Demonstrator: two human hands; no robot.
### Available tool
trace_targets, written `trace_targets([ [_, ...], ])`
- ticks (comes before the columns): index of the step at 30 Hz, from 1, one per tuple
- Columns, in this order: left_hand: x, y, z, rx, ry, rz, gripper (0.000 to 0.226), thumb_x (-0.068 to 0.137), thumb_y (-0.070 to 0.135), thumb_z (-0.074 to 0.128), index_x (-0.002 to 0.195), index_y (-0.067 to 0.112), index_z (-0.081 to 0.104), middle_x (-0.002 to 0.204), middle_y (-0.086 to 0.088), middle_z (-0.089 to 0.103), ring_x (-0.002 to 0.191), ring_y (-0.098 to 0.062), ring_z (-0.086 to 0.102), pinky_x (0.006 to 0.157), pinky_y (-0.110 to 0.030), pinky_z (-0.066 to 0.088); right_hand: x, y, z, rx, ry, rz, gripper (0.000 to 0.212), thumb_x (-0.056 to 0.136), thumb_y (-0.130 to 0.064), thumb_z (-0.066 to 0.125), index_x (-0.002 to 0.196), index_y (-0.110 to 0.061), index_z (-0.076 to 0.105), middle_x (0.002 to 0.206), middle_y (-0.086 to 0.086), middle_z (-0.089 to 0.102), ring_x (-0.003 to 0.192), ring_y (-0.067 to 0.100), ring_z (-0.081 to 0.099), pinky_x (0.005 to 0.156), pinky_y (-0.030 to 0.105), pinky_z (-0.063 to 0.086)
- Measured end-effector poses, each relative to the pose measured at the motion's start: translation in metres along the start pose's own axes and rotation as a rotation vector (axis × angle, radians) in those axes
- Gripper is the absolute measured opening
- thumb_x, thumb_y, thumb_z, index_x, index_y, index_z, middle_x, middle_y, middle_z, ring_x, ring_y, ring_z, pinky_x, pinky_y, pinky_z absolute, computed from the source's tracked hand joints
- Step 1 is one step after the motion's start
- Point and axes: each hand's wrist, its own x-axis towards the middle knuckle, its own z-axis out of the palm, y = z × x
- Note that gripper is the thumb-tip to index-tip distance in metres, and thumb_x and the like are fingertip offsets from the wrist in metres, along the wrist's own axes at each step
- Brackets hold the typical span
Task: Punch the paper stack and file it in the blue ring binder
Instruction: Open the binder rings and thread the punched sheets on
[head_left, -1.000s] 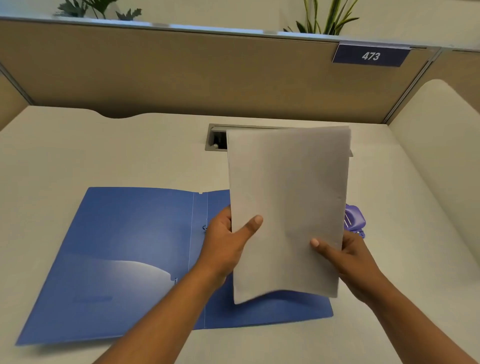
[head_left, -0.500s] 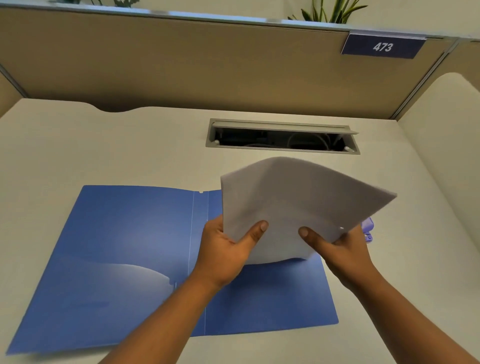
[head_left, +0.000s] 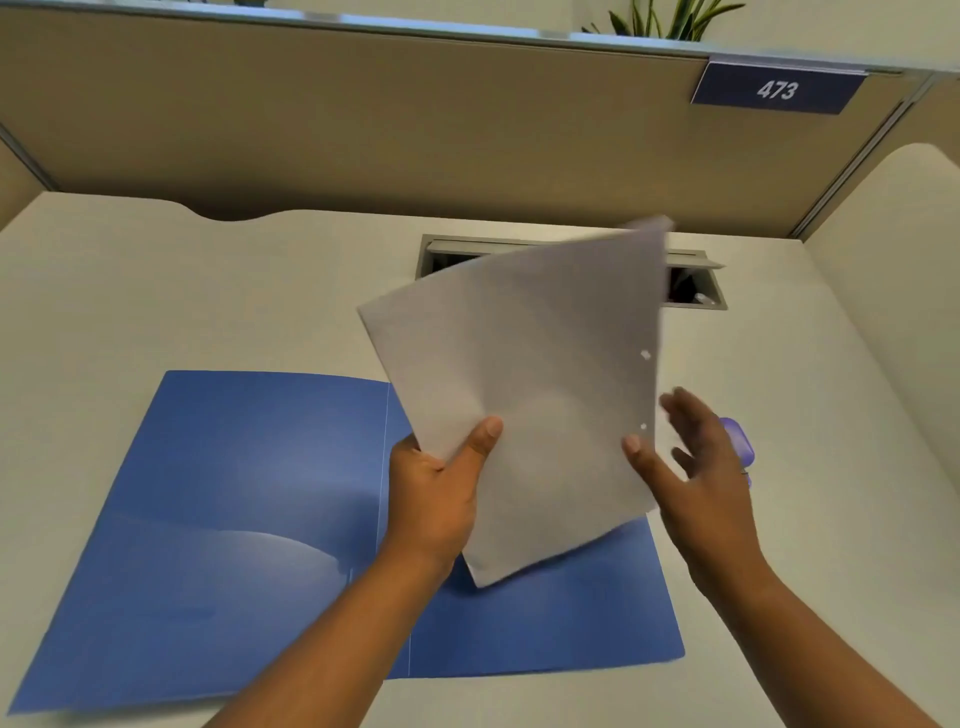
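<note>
Blue binder: flat blue plastic folder-style binder (head_left: 234, 519) lies open on the pale desk (head_left: 156, 291), spine crease near centre; left half bare, right half partly under the sheets.
Left hand: left hand (head_left: 436, 483) closed on the lower left edge of the sheets, thumb on top, fingers behind.
Paper stack: thin white paper stack (head_left: 524, 395) held in the air above the binder's right half, tilted, top corner toward the grey cable hatch (head_left: 696, 283). Two punched holes show along its right edge; punching judged done.
Right hand: right hand (head_left: 701, 467) open, fingers spread, thumb tip at the punched edge, gripping nothing.
Step advice: holes sit away from the spine, so turn the stack until the punched edge faces the crease, square the sheets, then lower them evenly.
Purple punch: small purple hole punch (head_left: 737, 447) mostly hidden behind the right hand.
Unclear: binder rings not visible under the paper; sheet count cannot be told; stack's top corner motion-blurred.
</note>
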Motion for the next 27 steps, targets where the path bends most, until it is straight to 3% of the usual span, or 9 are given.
trace_targets([
  [4, -0.006, 0.004, -0.005, -0.197, 0.084, -0.166, 0.016, 0.080, 0.019, 0.075, 0.096, 0.021, 0.072, 0.099, 0.004, 0.077, 0.095, -0.019, 0.072, 0.084, -0.039, 0.055, -0.027, 0.003, -0.002, 0.152, 0.090, 0.246, 0.081, 0.072, -0.057, 0.071, 0.143, -0.031, 0.041, 0.147, -0.011, 0.047, 0.136, 0.008, 0.043, 0.111, 0.039, 0.037],
  [7, -0.014, 0.007, -0.009, -0.337, 0.135, -0.281, 0.022, 0.082, 0.019, 0.073, 0.103, 0.018, 0.072, 0.103, 0.000, 0.077, 0.097, -0.023, 0.072, 0.086, -0.043, 0.056, -0.053, -0.001, 0.006, 0.418, -0.099, 0.407, 0.053, 0.074, -0.047, 0.069, 0.124, -0.033, 0.058, 0.121, -0.010, 0.071, 0.114, 0.013, 0.065, 0.095, 0.038, 0.050],
  [9, -0.021, 0.007, -0.012, -0.398, 0.148, -0.329, 0.023, 0.083, 0.018, 0.071, 0.106, 0.017, 0.071, 0.102, -0.001, 0.077, 0.096, -0.023, 0.072, 0.084, -0.042, 0.056, -0.068, 0.000, 0.016, 0.534, -0.184, 0.506, 0.049, 0.075, -0.032, 0.069, 0.123, -0.027, 0.059, 0.112, -0.004, 0.075, 0.105, 0.021, 0.069, 0.083, 0.039, 0.054],
  [12, -0.035, 0.007, -0.017, -0.423, 0.122, -0.357, 0.030, 0.084, 0.019, 0.070, 0.115, 0.017, 0.068, 0.108, -0.002, 0.075, 0.099, -0.023, 0.071, 0.085, -0.042, 0.055, -0.079, 0.005, 0.026, 0.454, -0.140, 0.494, 0.045, 0.083, -0.015, 0.070, 0.126, -0.023, 0.056, 0.109, -0.001, 0.075, 0.101, 0.026, 0.069, 0.073, 0.038, 0.057],
  [15, -0.047, 0.011, -0.034, -0.443, 0.052, -0.327, 0.036, 0.084, 0.023, 0.066, 0.120, 0.020, 0.065, 0.115, -0.002, 0.073, 0.108, -0.024, 0.068, 0.094, -0.044, 0.051, -0.076, 0.003, 0.015, 0.384, -0.162, 0.498, 0.031, 0.088, -0.005, 0.064, 0.118, -0.014, 0.063, 0.106, 0.007, 0.076, 0.095, 0.031, 0.071, 0.076, 0.040, 0.055],
  [19, -0.041, 0.015, -0.098, -0.622, -0.098, -0.394, 0.057, 0.083, 0.054, 0.051, 0.124, 0.016, 0.066, 0.120, -0.011, 0.069, 0.105, -0.029, 0.067, 0.085, -0.039, 0.054, -0.061, 0.004, -0.021, 0.308, -0.339, 0.500, 0.030, 0.084, 0.001, 0.062, 0.113, -0.003, 0.068, 0.104, 0.017, 0.076, 0.091, 0.034, 0.073, 0.080, 0.043, 0.056],
  [22, -0.036, 0.016, -0.140, -0.496, -0.310, -0.493, 0.081, 0.073, 0.065, 0.062, 0.133, 0.012, 0.056, 0.133, -0.017, 0.060, 0.116, -0.037, 0.060, 0.088, -0.045, 0.052, -0.049, 0.009, -0.045, 0.268, -0.449, 0.509, 0.034, 0.080, -0.003, 0.065, 0.114, -0.001, 0.068, 0.109, 0.020, 0.074, 0.096, 0.038, 0.072, 0.081, 0.043, 0.058],
  [24, -0.037, 0.016, -0.147, -0.228, -0.407, -0.465, 0.072, 0.077, 0.056, 0.067, 0.132, 0.012, 0.056, 0.130, -0.015, 0.063, 0.119, -0.037, 0.059, 0.093, -0.048, 0.052, -0.044, 0.010, -0.052, 0.229, -0.496, 0.477, 0.031, 0.079, -0.005, 0.066, 0.110, -0.003, 0.071, 0.110, 0.020, 0.074, 0.097, 0.039, 0.071, 0.081, 0.041, 0.059],
  [27, -0.043, 0.017, -0.133, 0.162, -0.384, -0.349, 0.055, 0.073, 0.051, 0.074, 0.118, 0.022, 0.064, 0.112, -0.001, 0.074, 0.101, -0.023, 0.070, 0.082, -0.036, 0.059, -0.040, 0.009, -0.050, 0.201, -0.498, 0.359, 0.034, 0.074, -0.016, 0.075, 0.105, -0.004, 0.073, 0.108, 0.020, 0.074, 0.097, 0.037, 0.071, 0.077, 0.036, 0.061],
])
